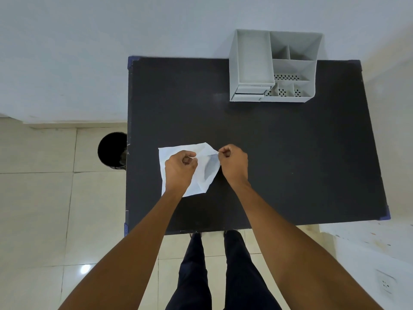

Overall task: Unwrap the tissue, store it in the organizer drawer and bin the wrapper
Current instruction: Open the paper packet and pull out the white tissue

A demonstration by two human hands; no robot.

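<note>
A white tissue wrapper (pixel 206 173) lies on the black table (pixel 279 153), its right end pulled up and apart. My left hand (pixel 180 168) pinches the wrapper's upper edge near the middle. My right hand (pixel 234 164) pinches the raised right corner of the same wrapper. I cannot tell the tissue apart from the wrapper. The grey desk organizer (pixel 273 66) stands at the table's far edge, with its small drawers (pixel 250 92) shut at the lower left. A black bin (pixel 112 151) stands on the floor beside the table's left edge.
A white wall rises behind the table. Beige floor tiles (pixel 40 209) spread to the left. My dark-trousered legs (pixel 223 276) stand at the table's near edge. A pale surface (pixel 375 242) sits at the right.
</note>
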